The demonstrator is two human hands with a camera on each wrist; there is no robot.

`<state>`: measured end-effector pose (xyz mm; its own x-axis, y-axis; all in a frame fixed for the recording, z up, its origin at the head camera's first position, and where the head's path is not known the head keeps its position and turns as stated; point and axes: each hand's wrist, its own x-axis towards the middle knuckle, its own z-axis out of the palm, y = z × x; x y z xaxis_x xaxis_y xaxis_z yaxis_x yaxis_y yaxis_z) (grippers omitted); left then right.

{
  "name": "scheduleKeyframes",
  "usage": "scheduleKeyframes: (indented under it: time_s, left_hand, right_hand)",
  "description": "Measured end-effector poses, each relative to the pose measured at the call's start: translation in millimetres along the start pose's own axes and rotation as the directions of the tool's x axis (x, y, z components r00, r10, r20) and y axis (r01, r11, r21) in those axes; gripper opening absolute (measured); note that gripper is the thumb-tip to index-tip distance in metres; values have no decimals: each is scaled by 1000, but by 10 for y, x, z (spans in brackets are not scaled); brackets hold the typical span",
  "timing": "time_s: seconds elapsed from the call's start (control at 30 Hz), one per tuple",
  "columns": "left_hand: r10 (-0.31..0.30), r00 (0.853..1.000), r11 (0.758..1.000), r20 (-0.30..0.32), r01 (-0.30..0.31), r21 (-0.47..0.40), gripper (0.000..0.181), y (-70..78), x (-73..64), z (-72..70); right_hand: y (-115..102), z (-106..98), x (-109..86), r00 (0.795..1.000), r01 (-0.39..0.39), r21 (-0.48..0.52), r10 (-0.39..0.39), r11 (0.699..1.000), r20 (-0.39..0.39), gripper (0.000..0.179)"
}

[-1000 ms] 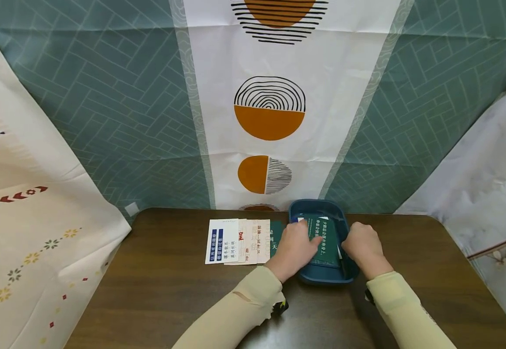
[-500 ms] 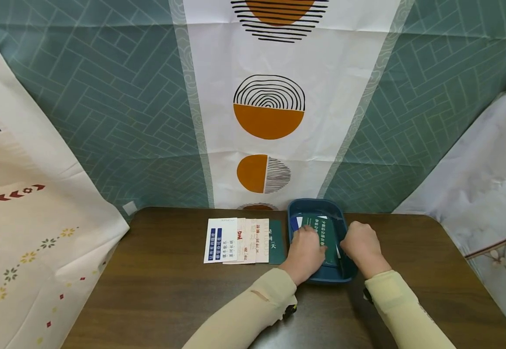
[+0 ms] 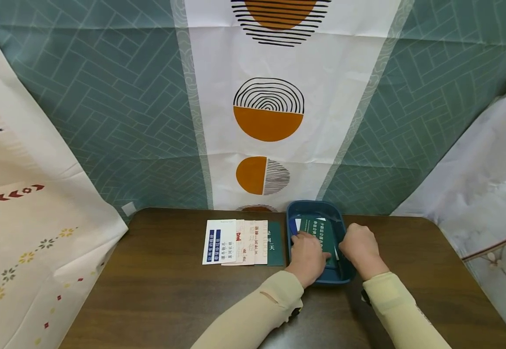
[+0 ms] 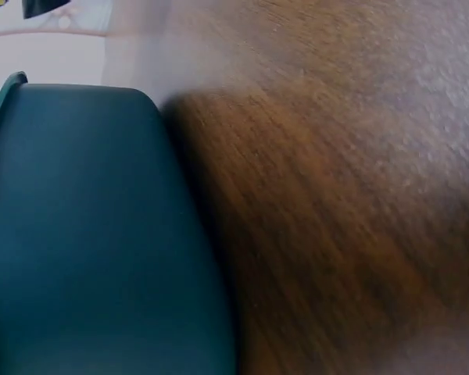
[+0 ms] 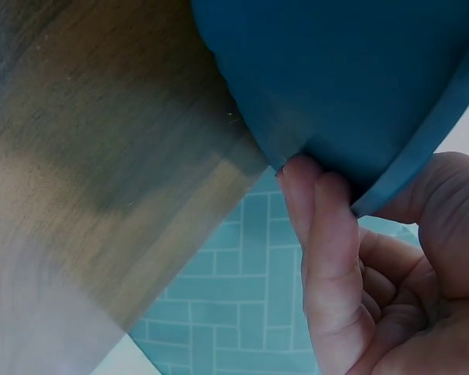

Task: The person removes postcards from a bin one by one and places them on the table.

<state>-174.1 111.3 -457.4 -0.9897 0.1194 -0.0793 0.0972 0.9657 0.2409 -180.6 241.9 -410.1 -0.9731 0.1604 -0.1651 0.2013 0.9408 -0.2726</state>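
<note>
Against the table's far edge sits a blue plastic tray point(image 3: 316, 207) with several printed cards in it. The topmost is a dark green card point(image 3: 324, 231) with white writing; a white edge and a blue piece show beside it. My left hand point(image 3: 307, 259) reaches into the tray over the cards' near part, thumb pointing right; its fingertips are hidden, so I cannot tell whether they pinch a card. In the left wrist view only the tray's outer wall point(image 4: 102, 226) shows. My right hand point(image 5: 391, 273) grips the tray's right rim, thumb on one side and fingers on the outer wall.
Left of the tray, several cards lie overlapped in a row: a white card point(image 3: 219, 242) with blue blocks, pinkish cards point(image 3: 260, 242) and a dark green card point(image 3: 275, 245). They rest on the brown wooden table point(image 3: 157, 291). A patterned cloth point(image 3: 157, 106) hangs behind it.
My left hand has drawn nearer to me and slightly right over the tray, uncovering the upper part of the green card. The right hand stays on the rim.
</note>
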Motion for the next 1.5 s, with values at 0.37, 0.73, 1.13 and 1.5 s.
scheduleKeyframes:
  time_s: [0.37, 0.73, 1.13, 1.5]
  left_hand:
    - [30, 997, 991, -74, -20, 134, 79, -10, -10, 57]
    - [37, 988, 999, -150, -39, -10, 54, -51, -102, -126]
    - [-34, 999, 778, -38, 3, -628, 19, -323, -91, -465]
    - [-106, 980, 694, -170, -49, -719, 19, -720, -39, -705]
  right_hand:
    - [-6, 45, 15, 1000, 1, -5, -1, 1000, -21, 22]
    - [-21, 43, 29, 1000, 7, -13, -7, 1000, -20, 24]
    - [-5, 50, 25, 1000, -16, -7, 15, 1000, -15, 24]
    - [-25, 42, 18, 999, -18, -18, 18, 1000, -30, 27]
